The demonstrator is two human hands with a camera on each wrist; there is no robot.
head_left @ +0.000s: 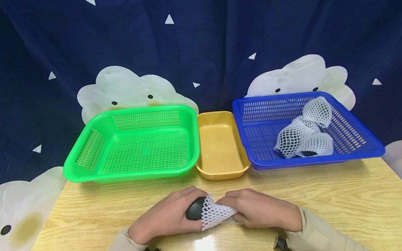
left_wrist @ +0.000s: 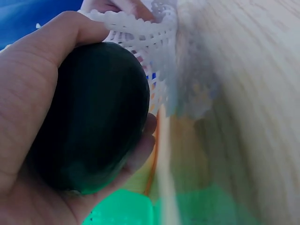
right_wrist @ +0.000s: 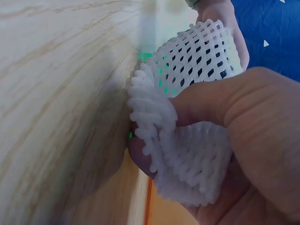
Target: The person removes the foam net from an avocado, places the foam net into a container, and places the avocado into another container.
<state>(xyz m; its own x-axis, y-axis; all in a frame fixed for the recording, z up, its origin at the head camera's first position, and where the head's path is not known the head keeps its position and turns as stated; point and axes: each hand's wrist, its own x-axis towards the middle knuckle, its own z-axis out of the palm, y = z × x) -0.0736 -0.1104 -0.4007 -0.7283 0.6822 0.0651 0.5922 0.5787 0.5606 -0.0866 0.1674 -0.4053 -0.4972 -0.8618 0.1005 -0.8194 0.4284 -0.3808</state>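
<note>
Curled round the dark oval object, the left hand holds it in front of the near edge of the yellow tray, apparently steadying it while the right hand pinches its white net.

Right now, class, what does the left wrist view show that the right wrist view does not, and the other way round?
Only left wrist: the broad bare side of the dark rounded object, held in the left hand.
Only right wrist: the folded end of the white net, pinched by the right hand; the object there shows at most as dark patches through the mesh.
Both: parts of both hands, the net, the wooden table and some of the green basket.
</note>
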